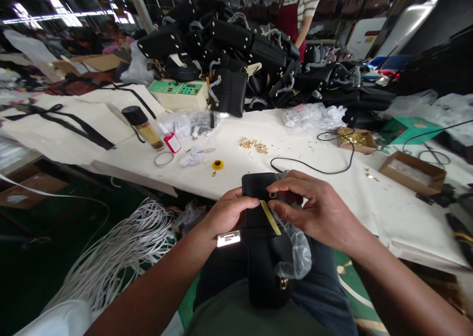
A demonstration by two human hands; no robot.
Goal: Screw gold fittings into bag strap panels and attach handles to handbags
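A black handbag (258,277) lies across my lap, its upper part raised against the table's front edge. My left hand (231,210) grips its left side, thumb flat on the black leather. The thumb and fingers of my right hand (314,205) close around a small gold metal fitting (272,194) on the bag's upper part. Between my thumbs a strip of yellow tape (270,218) runs down the leather. The bag's handle (301,254) is wrapped in clear plastic. Another gold fitting (283,283) shows lower down.
On the white table (236,173) lie gold fittings (253,145), a yellow tape roll (218,164), a red-and-white bottle (172,142) and a black cable (321,171). Open cardboard boxes (414,173) stand right. Black bags (229,35) are piled behind, with a person (305,11) beyond.
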